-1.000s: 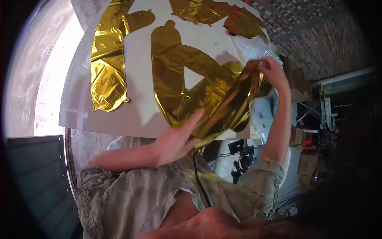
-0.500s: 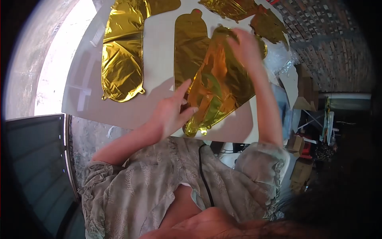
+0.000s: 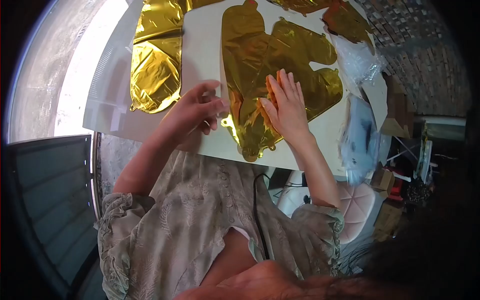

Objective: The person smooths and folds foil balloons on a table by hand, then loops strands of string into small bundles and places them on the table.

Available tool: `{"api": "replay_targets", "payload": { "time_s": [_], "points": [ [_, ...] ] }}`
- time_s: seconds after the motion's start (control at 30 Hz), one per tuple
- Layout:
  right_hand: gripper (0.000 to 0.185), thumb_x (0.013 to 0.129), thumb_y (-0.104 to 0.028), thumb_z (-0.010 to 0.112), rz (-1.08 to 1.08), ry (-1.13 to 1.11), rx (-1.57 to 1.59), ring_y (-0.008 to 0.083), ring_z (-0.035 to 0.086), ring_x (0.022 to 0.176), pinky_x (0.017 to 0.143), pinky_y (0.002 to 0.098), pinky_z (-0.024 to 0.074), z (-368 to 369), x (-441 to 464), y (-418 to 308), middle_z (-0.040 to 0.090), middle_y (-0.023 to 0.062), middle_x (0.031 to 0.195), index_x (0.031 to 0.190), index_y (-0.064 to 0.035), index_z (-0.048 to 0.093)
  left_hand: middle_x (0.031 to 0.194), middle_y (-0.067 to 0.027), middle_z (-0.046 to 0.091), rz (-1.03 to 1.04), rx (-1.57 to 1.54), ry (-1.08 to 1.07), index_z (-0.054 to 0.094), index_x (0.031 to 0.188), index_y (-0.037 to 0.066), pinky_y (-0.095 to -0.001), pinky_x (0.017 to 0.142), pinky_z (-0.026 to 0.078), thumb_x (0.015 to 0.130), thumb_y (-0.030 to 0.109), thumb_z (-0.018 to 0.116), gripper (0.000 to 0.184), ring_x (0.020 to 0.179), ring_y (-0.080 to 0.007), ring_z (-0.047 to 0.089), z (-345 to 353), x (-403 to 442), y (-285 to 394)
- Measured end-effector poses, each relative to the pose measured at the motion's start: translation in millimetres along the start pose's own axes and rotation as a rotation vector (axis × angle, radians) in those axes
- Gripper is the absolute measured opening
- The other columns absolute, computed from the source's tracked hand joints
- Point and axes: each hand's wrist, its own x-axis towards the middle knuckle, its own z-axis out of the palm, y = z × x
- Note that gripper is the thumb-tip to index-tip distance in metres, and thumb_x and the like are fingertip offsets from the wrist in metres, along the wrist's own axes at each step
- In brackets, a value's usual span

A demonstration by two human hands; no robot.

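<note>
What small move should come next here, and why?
Probably smooth outward with the right hand: it lies flat over the gold foil piece, which looks wrinkled between the hands, while the left hand grips nothing visible.

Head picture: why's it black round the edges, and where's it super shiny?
Head view: dark, rounded edges, probably a very wide lens; head view: left foil has strong glare, middle foil a smaller glint low down; head view: strip at left washed out white.

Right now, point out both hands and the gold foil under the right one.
Left hand (image 3: 191,111), head view: middle of the hand.
Right hand (image 3: 290,114), head view: back of the hand.
Gold foil (image 3: 265,65), head view: surface near its middle.
</note>
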Motion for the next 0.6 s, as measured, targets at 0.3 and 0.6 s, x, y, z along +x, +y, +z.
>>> {"api": "replay_targets", "payload": {
  "time_s": [0.3, 0.6],
  "points": [
    [0.062, 0.095, -0.042, 0.06, 0.011, 0.019, 0.016, 0.0409, 0.027, 0.145, 0.119, 0.0503, 0.0183, 0.5, -1.7, -0.4, 0.033, 0.0238, 0.154, 0.144, -0.0075, 0.046, 0.073, -0.0059, 0.063, 0.202, 0.957, 0.081, 0.069, 0.094, 0.003, -0.0318, 0.059, 0.047, 0.088, 0.026, 0.072, 0.024, 0.06, -0.0152, 0.059, -4.9, -13.0, -10.2],
    [0.062, 0.094, -0.044, 0.06, 0.052, 0.002, -0.025, 0.0422, 0.03, 0.143, 0.118, 0.0518, 0.0207, -5.7, -4.8, -15.9, 0.035, 0.0264, 0.152, 0.142, -0.0054, 0.047, 0.099, -0.0098, 0.061, 0.704, 1.082, 0.042, 0.067, 0.11, 0.007, -0.0401, 0.072, 0.051, 0.08, 0.013, 0.075, 0.032, 0.085, -0.0295, 0.063, -8.5, -18.4, -18.5]
  ]
}}
